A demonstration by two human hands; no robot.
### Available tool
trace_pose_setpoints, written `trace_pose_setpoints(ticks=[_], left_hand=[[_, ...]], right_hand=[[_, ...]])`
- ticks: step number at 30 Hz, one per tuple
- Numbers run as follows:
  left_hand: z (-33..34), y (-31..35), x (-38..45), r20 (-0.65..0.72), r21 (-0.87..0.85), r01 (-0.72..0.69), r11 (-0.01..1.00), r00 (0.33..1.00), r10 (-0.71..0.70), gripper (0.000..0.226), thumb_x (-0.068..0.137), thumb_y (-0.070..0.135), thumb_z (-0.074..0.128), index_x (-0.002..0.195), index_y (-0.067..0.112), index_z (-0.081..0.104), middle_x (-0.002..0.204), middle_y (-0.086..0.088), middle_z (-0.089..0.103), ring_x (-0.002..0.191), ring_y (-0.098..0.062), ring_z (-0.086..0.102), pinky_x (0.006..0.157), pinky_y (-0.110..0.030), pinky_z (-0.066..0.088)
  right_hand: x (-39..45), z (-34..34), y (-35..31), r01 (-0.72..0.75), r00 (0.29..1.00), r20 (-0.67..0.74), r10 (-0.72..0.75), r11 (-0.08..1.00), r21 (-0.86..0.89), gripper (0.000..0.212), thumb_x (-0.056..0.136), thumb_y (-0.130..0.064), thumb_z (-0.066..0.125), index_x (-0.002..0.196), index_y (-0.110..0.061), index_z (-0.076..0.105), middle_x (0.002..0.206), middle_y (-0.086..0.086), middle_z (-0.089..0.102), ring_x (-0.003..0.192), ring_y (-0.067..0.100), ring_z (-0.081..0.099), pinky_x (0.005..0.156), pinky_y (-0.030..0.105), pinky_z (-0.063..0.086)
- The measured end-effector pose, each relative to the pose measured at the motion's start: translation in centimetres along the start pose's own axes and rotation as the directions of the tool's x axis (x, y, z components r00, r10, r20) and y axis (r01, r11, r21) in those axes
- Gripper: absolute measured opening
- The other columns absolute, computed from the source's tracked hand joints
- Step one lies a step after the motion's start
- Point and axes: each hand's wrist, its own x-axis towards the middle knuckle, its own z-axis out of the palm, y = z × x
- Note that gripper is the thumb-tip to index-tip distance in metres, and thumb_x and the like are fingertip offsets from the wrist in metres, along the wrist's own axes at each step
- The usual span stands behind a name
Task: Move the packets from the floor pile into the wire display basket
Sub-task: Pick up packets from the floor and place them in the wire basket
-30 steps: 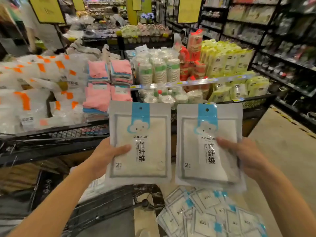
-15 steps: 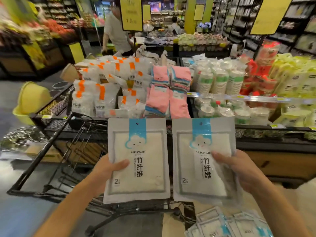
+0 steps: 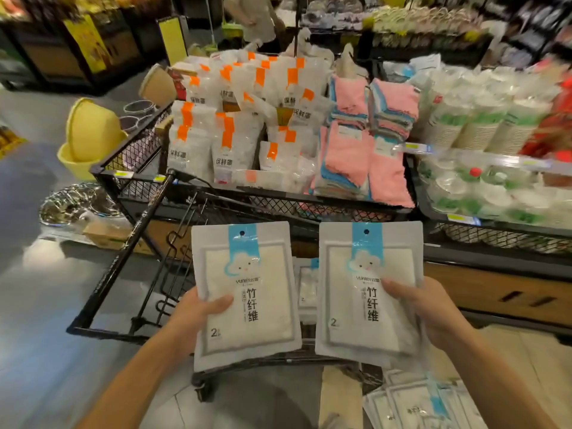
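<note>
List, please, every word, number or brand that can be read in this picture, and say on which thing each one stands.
"yunle", then "竹纤维" and "2": on the packet in the left hand.
The same "yunle", "竹纤维", "2": on the packet in the right hand.
"保鲜" plus a third, unclear character: on the orange-tabbed bags in the wire display basket.
Too blurred to read: the price tags and the floor pile packets.

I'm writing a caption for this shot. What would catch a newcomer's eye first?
Two white packets with blue cloud tops, held upright side by side in the foreground: the left packet in the left hand, the right packet in the right hand. Behind them, pink cloths are stacked in the black wire display basket.
</note>
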Motion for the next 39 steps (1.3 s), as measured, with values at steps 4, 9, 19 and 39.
trace_pose_setpoints(ticks=[4, 9, 19, 39], left_hand=[[0.1, -0.3, 3.3, -0.042, -0.028, 0.073, 0.997, 0.996, -0.074, 0.038, 0.087, 0.003, 0.071, 0.124, 0.005, 0.064, 0.114, -0.018, 0.075, 0.104, -0.038, 0.073, 0.094, -0.060, 0.055], [1.8, 0.4, 8.0, -0.096, -0.038, 0.109, 0.993, 0.989, -0.113, 0.035, 0.091, 0.000, 0.066, 0.125, 0.007, 0.064, 0.113, -0.014, 0.076, 0.103, -0.035, 0.074, 0.091, -0.057, 0.057], [3.7, -1.0, 17.0, -0.192, 0.007, 0.231, 0.973, 0.955, -0.225, 0.032, 0.092, 0.003, 0.068, 0.123, 0.008, 0.064, 0.108, -0.010, 0.078, 0.096, -0.029, 0.076, 0.078, -0.048, 0.062], [0.8, -17.0, 40.1, -0.206, 0.164, 0.494, 0.854, 0.863, -0.460, 0.026, 0.085, -0.004, 0.076, 0.107, 0.011, 0.073, 0.097, -0.001, 0.078, 0.101, -0.026, 0.072, 0.084, -0.038, 0.058]], right_hand=[[4.2, 1.2, 0.5, -0.025, 1.000, 0.004, 0.025, 0.999, -0.020, 0.024, 0.088, -0.008, 0.077, 0.111, -0.004, 0.072, 0.098, 0.011, 0.080, 0.086, 0.027, 0.078, 0.065, 0.035, 0.061], [10.5, 2.0, 0.0, -0.053, 0.997, 0.060, 0.056, 0.998, -0.046, 0.024, 0.088, -0.009, 0.076, 0.111, -0.006, 0.072, 0.098, 0.007, 0.080, 0.087, 0.024, 0.078, 0.062, 0.031, 0.062], [21.9, 3.2, 2.5, -0.188, 0.981, 0.029, 0.192, 0.975, -0.115, 0.029, 0.089, -0.012, 0.075, 0.116, -0.006, 0.069, 0.102, 0.008, 0.079, 0.094, 0.027, 0.076, 0.076, 0.043, 0.061], [36.5, 9.9, 21.4, -0.411, 0.911, -0.191, 0.366, 0.853, -0.322, 0.022, 0.091, -0.015, 0.075, 0.106, 0.000, 0.069, 0.083, 0.005, 0.077, 0.076, 0.023, 0.076, 0.051, 0.026, 0.056]])
